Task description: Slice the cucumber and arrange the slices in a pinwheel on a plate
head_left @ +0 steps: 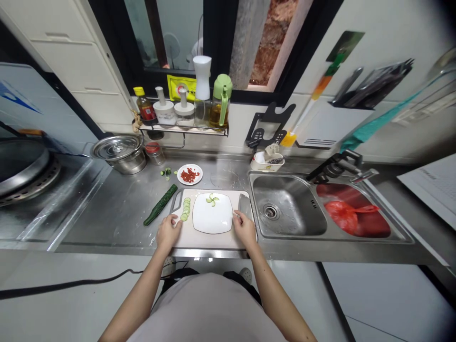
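Note:
A white square plate [213, 219] lies on a pale cutting board [199, 240] on the steel counter. A few cucumber slices [212, 199] sit at the plate's far edge. A row of cucumber slices [185, 209] lies on the board left of the plate. My left hand [168, 231] rests on the board beside that row, fingers curled, thumb near the nearest slices. My right hand [244, 228] is at the plate's right edge, fingers curled toward the rim. A cleaver [244, 205] lies flat on the board just beyond my right hand.
A half cucumber [160, 204] lies left of the board. A small dish of red chilli [190, 174] and cucumber ends [166, 172] sit behind. Sink [288, 209] to the right, red bag [347, 214] in the second basin. Pot [119, 152], wok [21, 166], condiment shelf [183, 127].

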Available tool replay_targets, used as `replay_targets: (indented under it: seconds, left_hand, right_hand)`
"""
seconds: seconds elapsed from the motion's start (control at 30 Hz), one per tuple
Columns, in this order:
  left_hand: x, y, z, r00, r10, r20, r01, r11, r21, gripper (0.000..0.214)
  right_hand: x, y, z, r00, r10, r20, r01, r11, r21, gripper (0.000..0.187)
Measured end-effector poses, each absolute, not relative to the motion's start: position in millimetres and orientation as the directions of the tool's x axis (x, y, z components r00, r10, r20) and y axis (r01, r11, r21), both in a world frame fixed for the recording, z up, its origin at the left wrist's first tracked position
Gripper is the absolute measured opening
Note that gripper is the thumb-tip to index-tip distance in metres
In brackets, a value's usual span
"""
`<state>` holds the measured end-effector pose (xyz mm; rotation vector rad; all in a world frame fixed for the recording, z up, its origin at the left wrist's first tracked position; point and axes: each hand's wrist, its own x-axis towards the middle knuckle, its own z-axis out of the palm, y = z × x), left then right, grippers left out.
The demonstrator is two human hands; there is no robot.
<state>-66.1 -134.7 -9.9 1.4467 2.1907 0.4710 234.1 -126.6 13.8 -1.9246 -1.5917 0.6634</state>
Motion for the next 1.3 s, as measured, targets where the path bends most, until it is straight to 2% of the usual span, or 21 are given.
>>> replay_targets:
  seconds: [0.5,0.67,0.8,0.93,1.07,1.2,1.3]
  left_hand:
    - [-47,-126,-7,-0.379,0.903,-0.203,0.817,0.43,0.385,0.033]
    - [-44,-127,-10,-0.385,0.907,-0.171,0.81,0.42,0.41,0.03]
    - [-42,-127,-11,-0.38,0.916,-0.129,0.776,0.392,0.495,0.023]
    - [-39,-124,-10,-0.404,0.903,-0.148,0.619,0.389,0.682,0.018]
    - [-30,-114,3,-0.322,0.921,-0.22,0.241,0.305,0.921,0.032]
    - [-15,-102,36,-0.165,0.967,-0.191,-0.005,0.193,0.981,0.04]
    - [-3,-97,64,-0.086,0.982,-0.166,-0.052,0.162,0.985,0.039]
  right_hand:
    - [228,-137,14,0.143,0.99,-0.005,0.714,-0.107,-0.692,0.047]
    - [230,-139,14,0.136,0.99,-0.019,0.724,-0.113,-0.681,0.046]
    - [229,-140,15,0.127,0.991,-0.035,0.725,-0.117,-0.679,0.045]
    - [227,-139,18,0.124,0.992,-0.03,0.713,-0.11,-0.692,0.042]
    - [219,-131,29,0.109,0.994,-0.013,0.657,-0.082,-0.749,0.035]
    - [200,-115,55,0.027,1.0,-0.001,0.525,-0.014,-0.851,0.028]
    - [185,-104,77,-0.059,0.997,0.057,0.365,0.075,-0.928,0.024]
